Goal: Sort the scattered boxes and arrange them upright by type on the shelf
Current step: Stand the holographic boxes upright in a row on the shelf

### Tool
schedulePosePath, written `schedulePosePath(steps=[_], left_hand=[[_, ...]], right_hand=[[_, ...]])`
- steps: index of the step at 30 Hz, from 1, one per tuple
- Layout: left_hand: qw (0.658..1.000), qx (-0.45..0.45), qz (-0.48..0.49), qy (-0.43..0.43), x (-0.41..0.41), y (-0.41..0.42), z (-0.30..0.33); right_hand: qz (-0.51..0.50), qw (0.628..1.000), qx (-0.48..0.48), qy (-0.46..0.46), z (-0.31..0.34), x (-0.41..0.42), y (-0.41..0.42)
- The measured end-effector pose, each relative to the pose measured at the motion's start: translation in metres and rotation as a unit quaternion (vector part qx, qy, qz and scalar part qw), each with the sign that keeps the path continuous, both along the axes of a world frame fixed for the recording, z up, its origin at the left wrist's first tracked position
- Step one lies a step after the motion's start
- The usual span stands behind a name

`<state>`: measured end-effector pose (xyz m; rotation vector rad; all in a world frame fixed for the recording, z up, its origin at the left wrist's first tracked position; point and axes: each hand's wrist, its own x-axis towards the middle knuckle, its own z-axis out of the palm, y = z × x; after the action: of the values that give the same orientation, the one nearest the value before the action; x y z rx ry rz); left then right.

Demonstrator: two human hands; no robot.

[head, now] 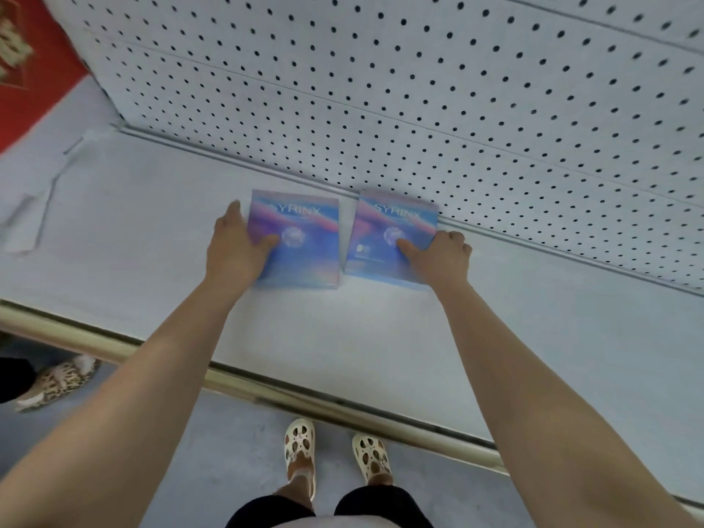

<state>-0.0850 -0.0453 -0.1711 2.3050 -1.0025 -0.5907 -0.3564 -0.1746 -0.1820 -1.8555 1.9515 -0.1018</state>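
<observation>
Left hand [236, 245] hides box [301, 238] edge

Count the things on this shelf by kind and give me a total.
Blue SYRINX boxes: 2, left box and right box, one under each hand
White tag or bracket at the shelf's far left: 1
Total: 3

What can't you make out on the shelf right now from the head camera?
- Left blue SYRINX box: its left edge is hidden by the left hand.
- Right blue SYRINX box: its lower right corner is covered by the right hand.
- Small print on both boxes: blurred, too small.
- Other scattered boxes: none in frame; the shelf is cut off at both edges.
- Red sign: cut off by the left edge.
</observation>
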Motion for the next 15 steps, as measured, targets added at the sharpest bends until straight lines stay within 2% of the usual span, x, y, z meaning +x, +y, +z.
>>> schedulePosePath(steps=[1, 3, 5, 8, 10, 13, 15], left_hand=[[0.998, -0.006, -0.032, -0.062, -0.002, -0.001, 0.001], [0.983, -0.047, -0.114, -0.135, -0.010, -0.009, 0.000], [0.956, -0.076, -0.227, -0.170, -0.026, -0.021, -0.004], [0.916, -0.033, -0.349, -0.196, -0.062, -0.040, -0.010], [0.905, 0.018, -0.370, -0.208, -0.075, -0.045, -0.015], [0.911, 0.020, -0.362, -0.195, -0.077, -0.043, -0.029], [0.907, 0.019, -0.371, -0.198, -0.075, -0.039, -0.031]], right_hand=[[-0.005, 1.000, 0.004, 0.001, 0.000, 0.002, -0.001], [-0.007, 1.000, 0.010, 0.008, 0.001, 0.003, -0.002], [-0.012, 1.000, 0.012, 0.007, 0.002, 0.003, -0.002], [-0.016, 1.000, 0.006, 0.004, 0.002, 0.002, 0.000], [-0.020, 1.000, 0.004, 0.000, 0.001, 0.002, 0.001], [-0.027, 1.000, 0.001, -0.014, 0.004, 0.000, 0.002], [-0.047, 0.996, -0.009, -0.078, 0.008, -0.001, 0.003]])
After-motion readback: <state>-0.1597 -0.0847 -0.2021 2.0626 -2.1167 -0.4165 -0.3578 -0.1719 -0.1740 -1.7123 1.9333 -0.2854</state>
